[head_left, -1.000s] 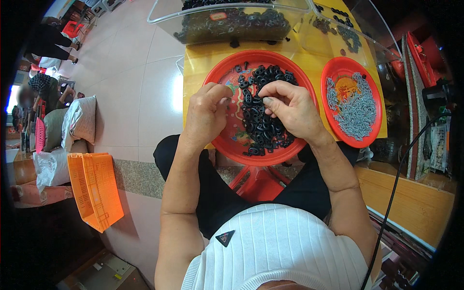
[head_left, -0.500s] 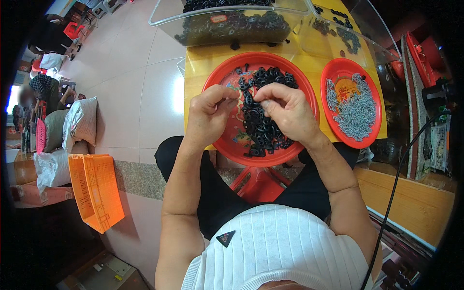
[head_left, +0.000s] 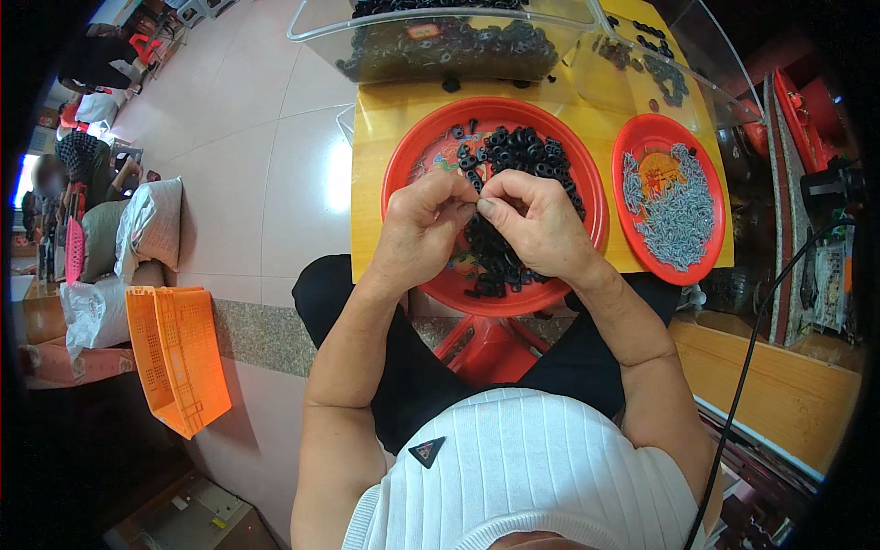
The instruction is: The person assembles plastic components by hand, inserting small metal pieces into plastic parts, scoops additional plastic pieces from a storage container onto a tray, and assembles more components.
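Note:
My left hand (head_left: 423,229) and my right hand (head_left: 543,227) meet above the round red tray (head_left: 587,197), thumbs and forefingers pinched, fingertips touching. Whatever small thing they pinch is hidden by the fingers. Under and beyond them a heap of small black plastic parts (head_left: 522,151) lies on the tray, each piece with holes or loops. To the right, an oval red plate (head_left: 683,272) holds a pile of small silvery screws (head_left: 678,215); neither hand is at it.
A clear plastic bin (head_left: 440,50) of black parts stands at the far side of the yellow table (head_left: 371,151). Strung black pieces (head_left: 662,73) lie at the back right. An orange crate (head_left: 179,362) and white sacks (head_left: 151,225) are on the left. A black cable (head_left: 753,339) hangs at right.
The hands have come together from a small gap, the left moving right and the right shifting slightly left and nearer me. The tray and plate stay about where they were.

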Tool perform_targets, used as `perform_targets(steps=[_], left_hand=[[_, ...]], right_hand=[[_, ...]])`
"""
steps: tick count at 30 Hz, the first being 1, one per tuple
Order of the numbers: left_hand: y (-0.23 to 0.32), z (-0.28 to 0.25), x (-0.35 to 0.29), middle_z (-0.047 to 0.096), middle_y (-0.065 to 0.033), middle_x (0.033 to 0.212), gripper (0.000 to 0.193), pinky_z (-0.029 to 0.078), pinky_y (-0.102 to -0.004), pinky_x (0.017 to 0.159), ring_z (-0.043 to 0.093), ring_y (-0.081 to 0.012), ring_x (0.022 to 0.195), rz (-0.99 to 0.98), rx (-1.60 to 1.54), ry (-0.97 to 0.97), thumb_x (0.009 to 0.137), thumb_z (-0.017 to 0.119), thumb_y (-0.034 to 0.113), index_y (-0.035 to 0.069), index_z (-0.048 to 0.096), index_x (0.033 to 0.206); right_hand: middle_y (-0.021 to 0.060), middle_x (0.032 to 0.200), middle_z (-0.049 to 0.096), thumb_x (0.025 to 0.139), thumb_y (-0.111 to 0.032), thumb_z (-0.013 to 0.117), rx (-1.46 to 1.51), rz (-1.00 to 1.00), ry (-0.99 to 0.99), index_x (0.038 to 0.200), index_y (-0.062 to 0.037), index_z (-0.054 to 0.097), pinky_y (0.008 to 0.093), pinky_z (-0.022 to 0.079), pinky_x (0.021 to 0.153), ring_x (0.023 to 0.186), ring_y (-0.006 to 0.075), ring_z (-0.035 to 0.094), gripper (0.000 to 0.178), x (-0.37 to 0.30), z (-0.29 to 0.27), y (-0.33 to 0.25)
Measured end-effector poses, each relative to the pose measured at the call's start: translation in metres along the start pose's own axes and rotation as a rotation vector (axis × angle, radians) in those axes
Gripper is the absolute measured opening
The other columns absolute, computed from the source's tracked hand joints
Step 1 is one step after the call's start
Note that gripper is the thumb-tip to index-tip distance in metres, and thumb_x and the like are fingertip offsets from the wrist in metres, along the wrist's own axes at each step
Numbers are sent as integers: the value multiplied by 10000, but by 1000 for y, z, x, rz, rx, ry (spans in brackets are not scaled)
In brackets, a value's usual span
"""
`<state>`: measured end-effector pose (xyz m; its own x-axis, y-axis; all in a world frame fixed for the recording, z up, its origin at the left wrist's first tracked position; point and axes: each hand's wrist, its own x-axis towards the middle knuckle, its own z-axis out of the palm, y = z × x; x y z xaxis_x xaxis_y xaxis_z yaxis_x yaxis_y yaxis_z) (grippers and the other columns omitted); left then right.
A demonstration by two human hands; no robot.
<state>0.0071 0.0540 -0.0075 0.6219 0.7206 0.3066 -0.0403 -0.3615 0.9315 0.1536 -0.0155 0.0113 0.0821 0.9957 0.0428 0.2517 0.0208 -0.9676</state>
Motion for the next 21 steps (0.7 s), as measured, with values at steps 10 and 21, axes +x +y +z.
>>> perform_targets(steps=[10, 21], left_hand=[[11, 1, 2, 509, -9, 722, 92, 412, -195, 562, 479, -65, 635, -420, -386, -21, 836, 501, 32, 11, 499, 926], [2, -9, 5, 539, -27, 710, 88, 431, -203, 547, 522, -95, 603, -425, -688, 121, 822, 515, 23, 16, 490, 906]], right_hand=[[-27, 682, 499, 811, -43, 556, -25, -27, 53, 794, -4, 551, 180, 371, 536, 611, 25, 434, 43, -1, 3, 0], [0, 737, 530, 796, -21, 563, -118, -132, 134, 812, 5, 558, 199, 399, 561, 632, 46, 462, 31, 1, 3, 1]])
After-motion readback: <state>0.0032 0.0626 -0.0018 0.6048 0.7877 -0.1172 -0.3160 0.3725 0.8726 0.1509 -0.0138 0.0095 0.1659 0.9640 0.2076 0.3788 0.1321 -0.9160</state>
